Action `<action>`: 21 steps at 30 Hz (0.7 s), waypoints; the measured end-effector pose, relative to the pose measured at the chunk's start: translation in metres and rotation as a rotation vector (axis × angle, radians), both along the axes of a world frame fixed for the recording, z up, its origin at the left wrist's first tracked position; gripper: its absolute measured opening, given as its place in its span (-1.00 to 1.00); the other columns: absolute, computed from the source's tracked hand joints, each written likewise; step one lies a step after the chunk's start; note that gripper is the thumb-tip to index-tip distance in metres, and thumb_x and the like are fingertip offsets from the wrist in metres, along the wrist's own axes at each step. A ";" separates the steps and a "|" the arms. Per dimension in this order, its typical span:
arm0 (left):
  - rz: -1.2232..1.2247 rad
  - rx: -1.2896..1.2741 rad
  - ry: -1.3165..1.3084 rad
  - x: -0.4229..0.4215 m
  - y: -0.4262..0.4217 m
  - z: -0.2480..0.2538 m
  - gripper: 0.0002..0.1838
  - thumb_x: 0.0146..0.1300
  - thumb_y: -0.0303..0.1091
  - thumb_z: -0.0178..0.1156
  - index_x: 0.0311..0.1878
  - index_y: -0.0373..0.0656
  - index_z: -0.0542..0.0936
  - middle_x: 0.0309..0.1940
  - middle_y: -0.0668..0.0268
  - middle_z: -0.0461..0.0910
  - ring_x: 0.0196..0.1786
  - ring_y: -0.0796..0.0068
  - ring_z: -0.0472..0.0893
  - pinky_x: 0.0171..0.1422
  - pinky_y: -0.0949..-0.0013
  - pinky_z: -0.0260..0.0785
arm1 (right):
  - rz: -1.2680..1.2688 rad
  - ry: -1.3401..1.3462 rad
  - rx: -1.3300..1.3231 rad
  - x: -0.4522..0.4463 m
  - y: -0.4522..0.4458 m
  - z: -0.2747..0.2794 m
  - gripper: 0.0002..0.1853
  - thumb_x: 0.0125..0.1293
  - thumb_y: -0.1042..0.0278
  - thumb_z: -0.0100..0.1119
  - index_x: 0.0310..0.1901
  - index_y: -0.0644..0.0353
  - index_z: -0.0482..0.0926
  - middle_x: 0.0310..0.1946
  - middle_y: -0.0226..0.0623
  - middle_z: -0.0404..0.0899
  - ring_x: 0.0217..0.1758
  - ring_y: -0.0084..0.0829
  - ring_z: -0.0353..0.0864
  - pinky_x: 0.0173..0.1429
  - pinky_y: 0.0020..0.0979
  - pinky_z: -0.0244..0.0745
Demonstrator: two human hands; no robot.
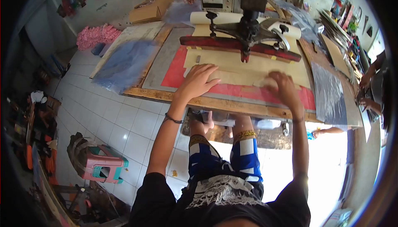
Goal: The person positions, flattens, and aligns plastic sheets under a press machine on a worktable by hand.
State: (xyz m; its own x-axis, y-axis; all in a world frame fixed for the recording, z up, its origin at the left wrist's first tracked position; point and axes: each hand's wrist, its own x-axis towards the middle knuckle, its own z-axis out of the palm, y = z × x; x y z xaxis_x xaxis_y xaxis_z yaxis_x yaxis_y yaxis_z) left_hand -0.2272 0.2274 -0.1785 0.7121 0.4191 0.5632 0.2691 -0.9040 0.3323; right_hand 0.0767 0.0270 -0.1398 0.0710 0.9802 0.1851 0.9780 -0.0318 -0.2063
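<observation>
Head view: left hand [197, 80], palm down over the near-left part of a broad tan paper sheet [244, 71]; fingers extended and lightly parted, thumb apart, nothing visibly gripped; right hand [284, 87], blurred, fingers loosely bent above the sheet's near-right part; exact opening, contact and any hold impossible to tell. Tan sheet flat on the worktable, partly beneath a long dark-red bar [207, 42] on a black metal press frame [251, 32]; red sheeting [176, 71] at left and along the near edge; small grey piece [198, 58] on the tan surface, near the left hand.

For good handling, by judgement: use flat fingers and light, even pressure; smooth outward without creasing the tan layer; check alignment against the red border; avoid nudging the small piece; hold fingers well clear of the bar.

Surface: grey board [159, 67] on a worktable with a worn wooden edge [157, 95]; translucent bluish plastic sheets [124, 63] at left; clear plastic sheeting [329, 94] at right; cardboard box [151, 9] at the far left.

Room: pale control cabinet [213, 1] behind; crumpled pink heap [97, 34] beyond the table's left side; white floor tiles [128, 117]; pink-and-green plastic stool [103, 165]; co-worker's hand [365, 81] at far right, apart from the wearer's own.
</observation>
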 end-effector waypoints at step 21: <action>-0.036 0.100 0.163 0.023 0.012 0.029 -0.62 0.16 -0.52 0.26 0.04 0.02 0.77 -0.23 0.28 0.62 -0.05 0.22 0.60 0.20 0.12 0.32 | 0.043 0.314 0.289 0.019 0.012 -0.002 -0.59 0.11 0.28 0.57 0.02 0.08 0.73 -0.16 -0.25 0.69 0.01 -0.17 0.65 0.15 -0.23 0.57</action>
